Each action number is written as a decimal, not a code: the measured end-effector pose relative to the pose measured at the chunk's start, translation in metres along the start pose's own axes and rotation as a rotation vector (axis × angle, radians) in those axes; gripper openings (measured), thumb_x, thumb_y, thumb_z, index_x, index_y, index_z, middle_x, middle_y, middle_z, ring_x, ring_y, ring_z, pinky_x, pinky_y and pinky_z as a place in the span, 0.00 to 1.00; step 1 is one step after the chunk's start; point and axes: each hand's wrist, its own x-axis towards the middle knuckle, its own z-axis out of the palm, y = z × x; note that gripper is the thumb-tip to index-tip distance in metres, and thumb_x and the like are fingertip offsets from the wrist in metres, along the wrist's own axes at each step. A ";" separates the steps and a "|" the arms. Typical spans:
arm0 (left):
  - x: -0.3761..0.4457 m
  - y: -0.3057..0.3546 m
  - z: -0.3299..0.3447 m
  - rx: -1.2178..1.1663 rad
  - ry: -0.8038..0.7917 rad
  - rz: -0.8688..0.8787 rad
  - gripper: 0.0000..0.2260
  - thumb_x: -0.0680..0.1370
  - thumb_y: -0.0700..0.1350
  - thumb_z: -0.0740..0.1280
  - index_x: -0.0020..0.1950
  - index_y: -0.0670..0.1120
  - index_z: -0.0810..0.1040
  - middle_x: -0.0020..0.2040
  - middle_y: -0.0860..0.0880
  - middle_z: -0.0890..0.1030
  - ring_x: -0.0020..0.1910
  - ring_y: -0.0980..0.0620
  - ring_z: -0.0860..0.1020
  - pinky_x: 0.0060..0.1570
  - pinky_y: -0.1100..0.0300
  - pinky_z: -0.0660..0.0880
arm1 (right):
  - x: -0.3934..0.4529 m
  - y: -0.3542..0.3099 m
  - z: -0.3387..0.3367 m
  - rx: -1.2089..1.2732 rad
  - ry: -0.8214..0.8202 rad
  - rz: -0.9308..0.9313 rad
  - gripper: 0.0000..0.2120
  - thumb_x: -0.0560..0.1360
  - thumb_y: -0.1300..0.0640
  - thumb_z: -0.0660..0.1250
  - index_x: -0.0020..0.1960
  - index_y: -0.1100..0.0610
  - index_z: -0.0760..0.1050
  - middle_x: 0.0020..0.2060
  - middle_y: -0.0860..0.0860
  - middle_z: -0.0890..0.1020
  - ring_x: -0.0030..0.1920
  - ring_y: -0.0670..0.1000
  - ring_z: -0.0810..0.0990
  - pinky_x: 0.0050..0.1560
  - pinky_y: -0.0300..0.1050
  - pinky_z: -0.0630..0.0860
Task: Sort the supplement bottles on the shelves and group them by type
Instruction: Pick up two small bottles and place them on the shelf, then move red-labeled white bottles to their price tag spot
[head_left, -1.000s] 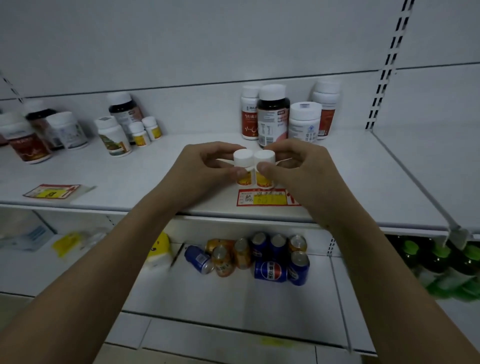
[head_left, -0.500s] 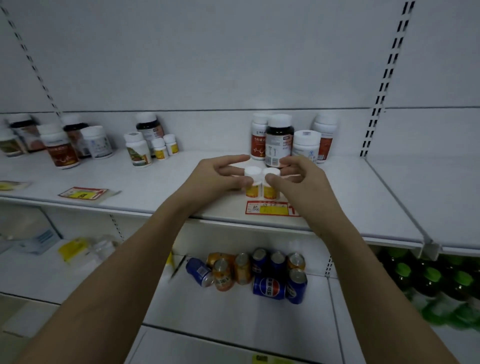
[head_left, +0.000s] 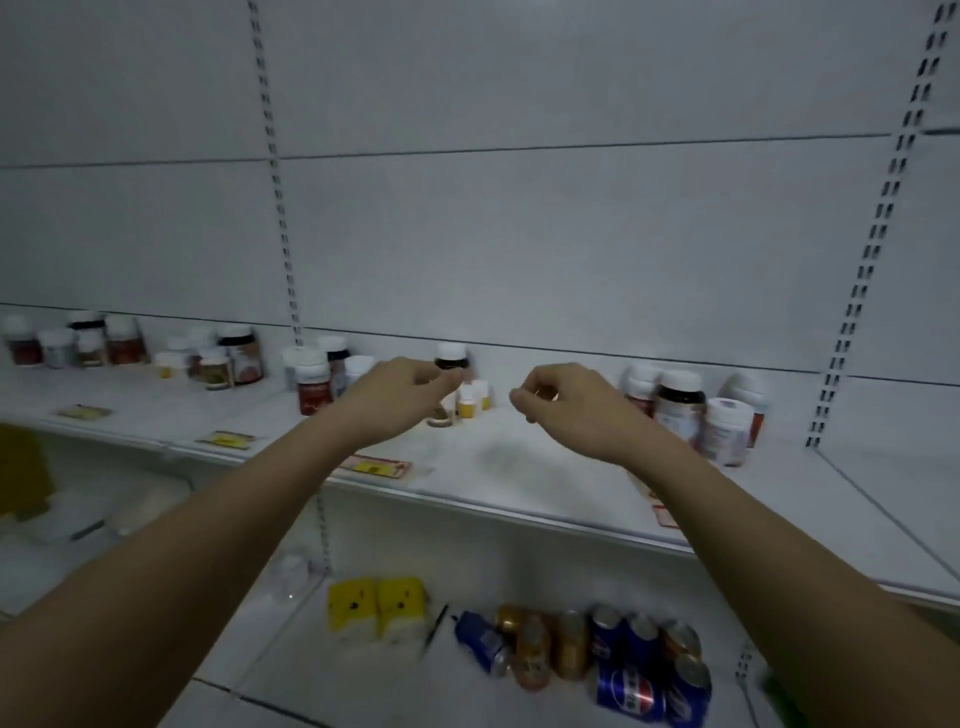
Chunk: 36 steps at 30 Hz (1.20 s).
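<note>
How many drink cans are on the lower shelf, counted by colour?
Blue cans: 5
Orange cans: 4
Total: 9

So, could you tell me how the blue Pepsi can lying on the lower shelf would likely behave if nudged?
The blue Pepsi can lies on its side, so it would probably roll. Neighbouring cans crowd it, likely stopping it soon. Its smooth metal may feel slippery.
</note>
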 end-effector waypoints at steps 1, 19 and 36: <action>-0.010 -0.022 -0.016 0.011 -0.005 -0.016 0.24 0.80 0.63 0.55 0.57 0.47 0.80 0.50 0.50 0.80 0.48 0.51 0.76 0.48 0.57 0.72 | 0.007 -0.020 0.018 -0.032 -0.026 -0.021 0.12 0.78 0.45 0.62 0.45 0.51 0.78 0.45 0.50 0.82 0.44 0.51 0.79 0.40 0.43 0.72; -0.132 -0.342 -0.252 0.103 0.114 -0.421 0.20 0.79 0.60 0.61 0.62 0.50 0.79 0.62 0.48 0.80 0.55 0.51 0.78 0.55 0.55 0.77 | 0.143 -0.341 0.281 -0.142 -0.331 -0.389 0.14 0.79 0.45 0.61 0.52 0.54 0.79 0.49 0.51 0.80 0.51 0.53 0.79 0.54 0.50 0.76; 0.019 -0.568 -0.371 0.325 0.101 -0.519 0.16 0.79 0.59 0.61 0.61 0.53 0.78 0.58 0.50 0.81 0.52 0.51 0.78 0.55 0.52 0.78 | 0.388 -0.440 0.469 0.100 -0.302 -0.353 0.07 0.78 0.49 0.63 0.48 0.50 0.77 0.48 0.51 0.81 0.46 0.52 0.78 0.47 0.46 0.75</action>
